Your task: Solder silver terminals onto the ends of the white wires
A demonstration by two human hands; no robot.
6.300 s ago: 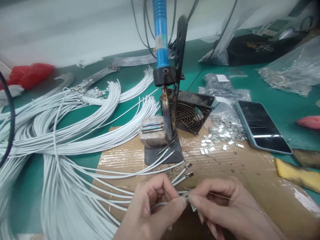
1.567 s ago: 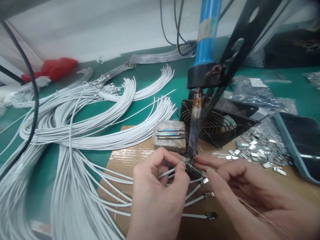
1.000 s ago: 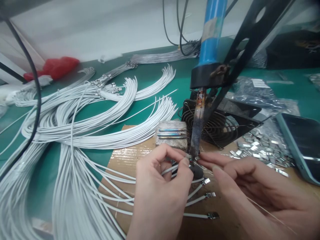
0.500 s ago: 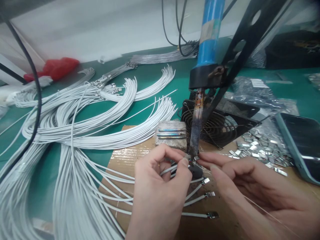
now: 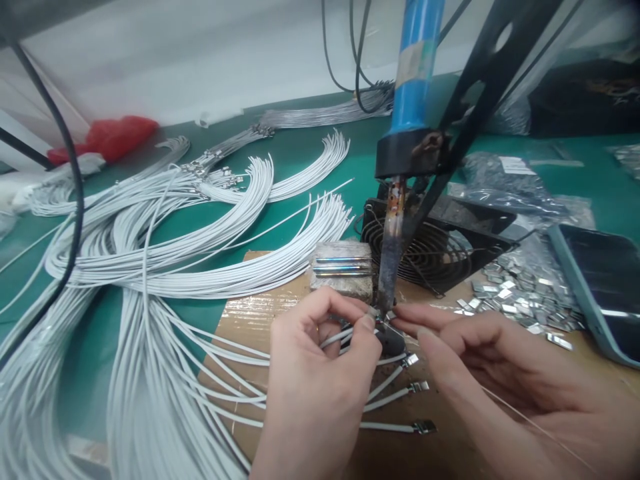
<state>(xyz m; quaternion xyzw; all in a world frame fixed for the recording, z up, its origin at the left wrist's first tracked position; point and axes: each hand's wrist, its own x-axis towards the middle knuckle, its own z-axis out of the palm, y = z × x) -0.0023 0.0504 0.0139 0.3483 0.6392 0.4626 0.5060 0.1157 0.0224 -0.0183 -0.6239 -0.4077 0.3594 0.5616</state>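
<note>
Left hand (image 5: 320, 380) and right hand (image 5: 515, 373) have moved up to the soldering iron (image 5: 411, 100). Left's pinching a white cable (image 5: 334, 339), end right by its fingertips (image 5: 369, 323); right's loosely closed on thin wire (image 5: 525, 421).

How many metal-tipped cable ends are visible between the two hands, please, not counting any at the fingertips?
3: the top end, the middle end and the bottom end, all right of the left hand. Others may be hidden.

Soft, diffuse light covers the desk (image 5: 615, 208), with glare on the cardboard (image 5: 267, 303). Shadow darkens its near side; white cables (image 5: 137, 393) blur toward the desk's near left corner.
</note>
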